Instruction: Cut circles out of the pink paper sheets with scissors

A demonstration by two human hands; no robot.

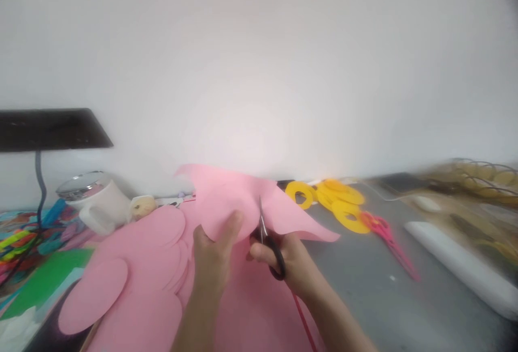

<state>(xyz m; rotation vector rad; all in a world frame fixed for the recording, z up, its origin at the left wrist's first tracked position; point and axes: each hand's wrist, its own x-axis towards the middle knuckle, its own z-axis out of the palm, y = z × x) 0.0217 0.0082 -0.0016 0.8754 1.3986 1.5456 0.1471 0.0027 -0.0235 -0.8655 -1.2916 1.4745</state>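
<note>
A pink paper sheet [226,201] is raised in front of me, its right side curling away as a flap. My left hand [214,252] grips its lower edge, thumb on the near face and the other fingers partly hidden. Black-handled scissors [265,230] are in my right hand [289,260], fingers wrapped round the handles. Their blades point up at the sheet, in the cut between its main part and the flap. Below and to the left lie several pink paper ovals [95,295], overlapping in a pile.
Yellow paper rings [343,201] and pink-handled scissors [390,238] lie on the grey table [364,298] to the right, with a white roll [461,265] beyond. At left stand a white mug [105,206] and green paper [48,282]. A wall rises behind.
</note>
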